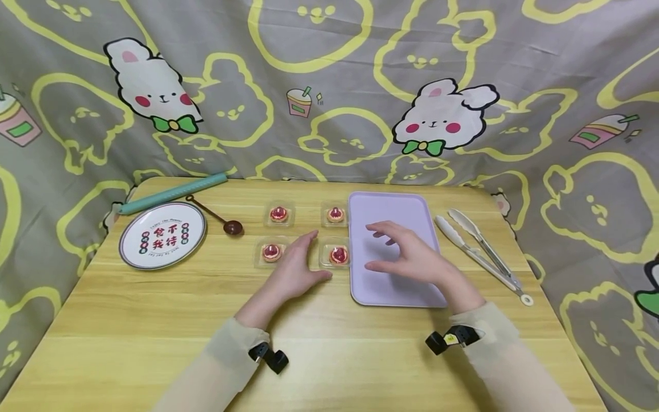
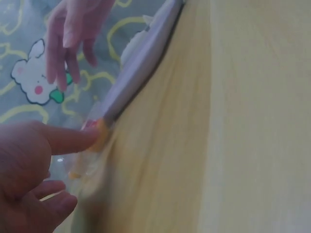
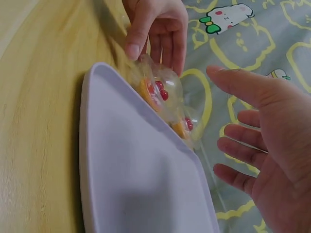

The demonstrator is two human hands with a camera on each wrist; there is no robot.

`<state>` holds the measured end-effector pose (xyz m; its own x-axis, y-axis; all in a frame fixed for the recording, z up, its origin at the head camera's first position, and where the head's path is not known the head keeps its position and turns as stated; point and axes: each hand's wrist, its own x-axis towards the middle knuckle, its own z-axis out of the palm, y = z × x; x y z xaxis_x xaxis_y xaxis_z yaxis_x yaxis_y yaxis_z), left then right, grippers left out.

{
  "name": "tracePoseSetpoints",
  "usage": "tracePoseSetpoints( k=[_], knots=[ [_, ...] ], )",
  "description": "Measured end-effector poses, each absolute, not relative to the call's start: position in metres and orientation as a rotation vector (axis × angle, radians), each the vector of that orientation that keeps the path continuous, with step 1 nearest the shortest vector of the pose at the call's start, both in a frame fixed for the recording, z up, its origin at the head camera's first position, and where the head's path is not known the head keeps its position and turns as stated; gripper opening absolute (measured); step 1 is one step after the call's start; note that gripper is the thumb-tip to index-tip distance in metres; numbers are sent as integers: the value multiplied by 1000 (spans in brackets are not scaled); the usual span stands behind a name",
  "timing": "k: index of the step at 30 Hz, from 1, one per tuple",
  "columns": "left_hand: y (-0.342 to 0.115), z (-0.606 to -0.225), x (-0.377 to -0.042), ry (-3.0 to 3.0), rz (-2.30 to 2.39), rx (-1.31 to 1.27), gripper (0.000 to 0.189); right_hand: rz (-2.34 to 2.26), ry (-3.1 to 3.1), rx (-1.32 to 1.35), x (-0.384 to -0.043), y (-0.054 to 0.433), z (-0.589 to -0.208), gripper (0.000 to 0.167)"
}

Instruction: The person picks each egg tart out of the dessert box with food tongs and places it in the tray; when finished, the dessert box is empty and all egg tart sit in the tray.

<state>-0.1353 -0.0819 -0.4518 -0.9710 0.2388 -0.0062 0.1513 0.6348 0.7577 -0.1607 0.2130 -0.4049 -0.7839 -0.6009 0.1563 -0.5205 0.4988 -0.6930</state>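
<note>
Small red-topped tarts sit in clear plastic boxes in two rows. My left hand [image 1: 293,272] reaches in beside the front right boxed tart [image 1: 338,255], thumb and fingers spread apart around its left side. The front left boxed tart [image 1: 272,252] is partly covered by that hand. Over the lilac tray [image 1: 391,289] hovers my right hand [image 1: 414,257], fingers loosely bent and holding nothing. From the right wrist view, the right hand [image 3: 277,131] faces the tray edge and the boxes with its palm bare. The left wrist view puts the left thumb [image 2: 73,141] in front of the boxed tart.
Two more boxed tarts [image 1: 278,214] [image 1: 336,214] stand at the back. Left are a round plate [image 1: 177,234] with red characters, a brown spoon [image 1: 233,228] and a teal stick-like box [image 1: 172,193]. Tongs [image 1: 484,252] lie right of the tray. A patterned curtain [image 1: 329,137] surrounds the table.
</note>
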Motion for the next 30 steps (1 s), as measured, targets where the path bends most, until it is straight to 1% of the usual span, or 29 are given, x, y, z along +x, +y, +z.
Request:
tracePoseSetpoints(
  k=[8, 15, 21, 30],
  knots=[
    [-74, -464, -141, 2731, 1253, 278, 103, -1101, 2585, -936, -171, 201, -419, 79],
    [-69, -469, -146, 2743, 1286, 284, 98, -1118, 2552, -972, -178, 189, -430, 77],
    [-69, -474, -149, 2740, 1328, 276, 94, -1083, 2547, -974, -184, 175, -436, 76],
    [-69, -475, -152, 2749, 1288, 305, 94, -1045, 2536, -976, -192, 166, -440, 75]
  ],
)
